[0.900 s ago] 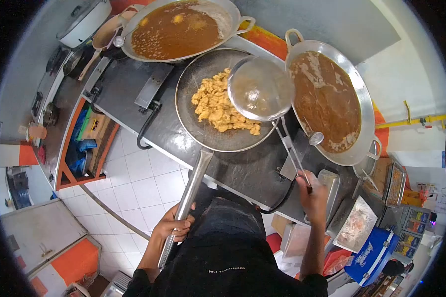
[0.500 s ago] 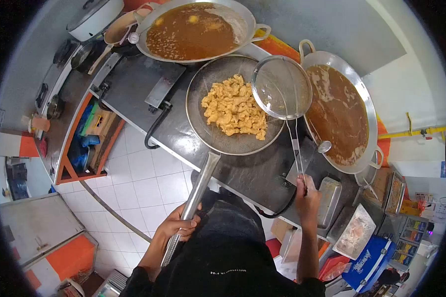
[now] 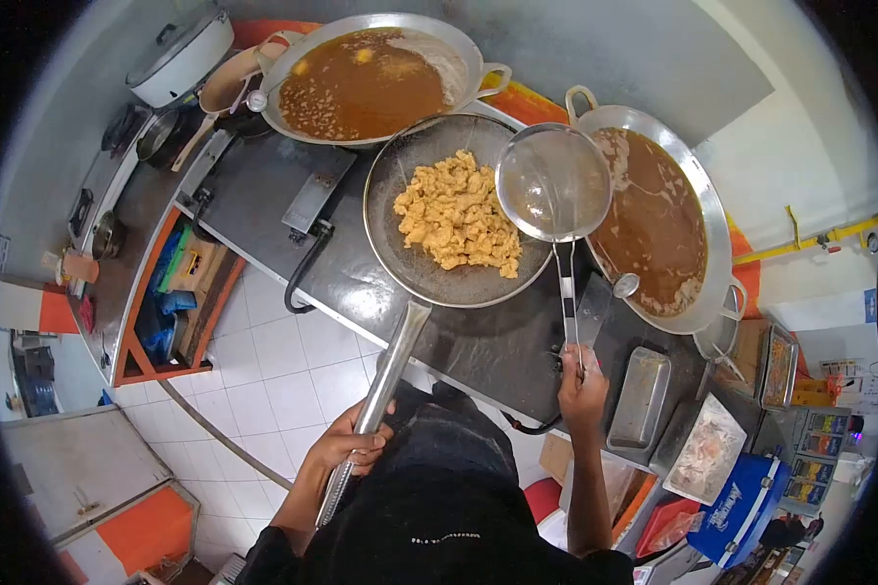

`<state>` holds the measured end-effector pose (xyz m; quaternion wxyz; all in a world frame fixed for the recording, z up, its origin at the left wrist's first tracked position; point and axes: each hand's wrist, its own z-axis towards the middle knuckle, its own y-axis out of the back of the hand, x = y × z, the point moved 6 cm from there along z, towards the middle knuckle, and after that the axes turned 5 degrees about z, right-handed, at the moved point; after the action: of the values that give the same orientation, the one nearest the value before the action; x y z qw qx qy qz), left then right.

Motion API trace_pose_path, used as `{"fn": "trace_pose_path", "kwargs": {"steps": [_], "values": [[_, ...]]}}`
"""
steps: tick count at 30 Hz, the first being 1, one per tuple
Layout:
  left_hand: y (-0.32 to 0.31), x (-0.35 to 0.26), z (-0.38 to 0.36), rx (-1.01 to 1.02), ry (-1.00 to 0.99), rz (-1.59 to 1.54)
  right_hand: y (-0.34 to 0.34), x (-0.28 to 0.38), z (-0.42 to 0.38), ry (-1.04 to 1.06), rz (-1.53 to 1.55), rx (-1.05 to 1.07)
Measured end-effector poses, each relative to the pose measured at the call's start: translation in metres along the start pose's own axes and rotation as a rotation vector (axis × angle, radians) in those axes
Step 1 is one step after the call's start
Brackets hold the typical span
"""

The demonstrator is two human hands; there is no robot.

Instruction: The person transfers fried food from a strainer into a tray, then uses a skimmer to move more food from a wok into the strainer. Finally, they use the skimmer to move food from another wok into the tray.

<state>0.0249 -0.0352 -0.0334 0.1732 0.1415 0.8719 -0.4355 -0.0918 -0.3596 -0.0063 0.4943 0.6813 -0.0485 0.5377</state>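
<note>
My left hand (image 3: 349, 445) is wrapped round the thick metal handle of a large wire strainer (image 3: 390, 249). Golden fried pieces of food (image 3: 458, 213) lie heaped in its mesh. In my right hand (image 3: 582, 388) is the thin handle of a smaller round skimmer (image 3: 554, 180), closed in my fingers. The skimmer's bowl overlaps the right rim of the large strainer in this view and has small crumbs on its mesh. Right of it, a wide pan of brown oil (image 3: 654, 214) has pale foam on top. Another pan of oil (image 3: 361, 93) stands beyond the large strainer.
A thermometer dial (image 3: 625, 285) sits at the right pan's near edge, and another dial (image 3: 257, 100) at the far pan's left. A metal tray (image 3: 640, 395) lies right of my right hand. Further right are a floury tray (image 3: 704, 447) and a blue cooler box (image 3: 738, 509).
My right hand has shifted a little left and down, and the skimmer's handle now stands straighter. The left hand keeps its hold on the large strainer. The view has turned slightly.
</note>
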Motion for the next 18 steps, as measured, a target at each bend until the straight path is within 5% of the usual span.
{"fn": "trace_pose_path", "kwargs": {"steps": [11, 18], "values": [[-0.001, 0.005, 0.005, 0.054, -0.033, -0.006, 0.026, -0.017, -0.005, -0.308, 0.433, -0.041], [0.001, 0.013, 0.013, 0.082, -0.054, -0.081, 0.076, -0.025, -0.007, -0.392, 0.431, -0.204]]}}
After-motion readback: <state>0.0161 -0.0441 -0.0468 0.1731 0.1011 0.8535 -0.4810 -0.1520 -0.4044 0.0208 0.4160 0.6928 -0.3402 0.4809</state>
